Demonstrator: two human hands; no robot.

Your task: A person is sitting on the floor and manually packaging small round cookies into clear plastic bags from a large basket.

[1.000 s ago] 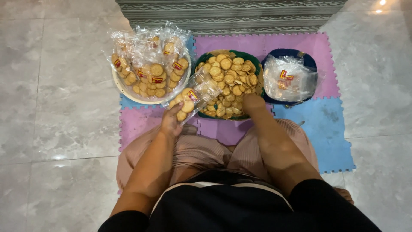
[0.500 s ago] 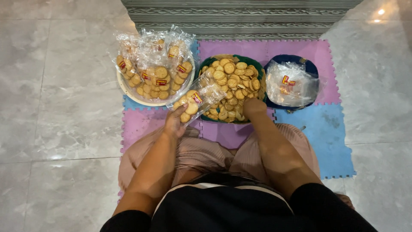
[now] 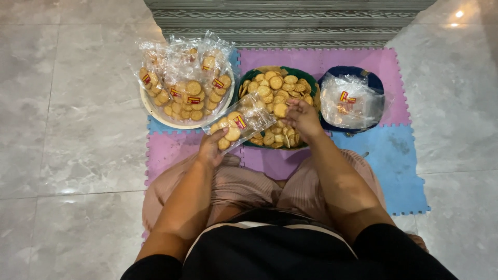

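Observation:
My left hand (image 3: 211,148) holds a clear plastic bag (image 3: 239,122) partly filled with round golden biscuits, tilted up toward the right. My right hand (image 3: 302,117) is over the green bowl (image 3: 306,79) of loose biscuits, with one biscuit (image 3: 280,110) pinched in its fingers near the bag's open end. The bowl sits in the middle of the foam mat in front of my knees.
A white bowl (image 3: 155,113) at the left is heaped with filled biscuit bags (image 3: 184,78). A dark blue bowl (image 3: 374,83) at the right holds empty clear bags (image 3: 350,101). All stand on a purple and blue foam mat (image 3: 397,166) on grey tiles. A striped rug (image 3: 290,21) lies beyond.
My right hand has lifted from the bowl's near edge with a biscuit and moved toward the bag. The left hand has kept the bag in much the same place.

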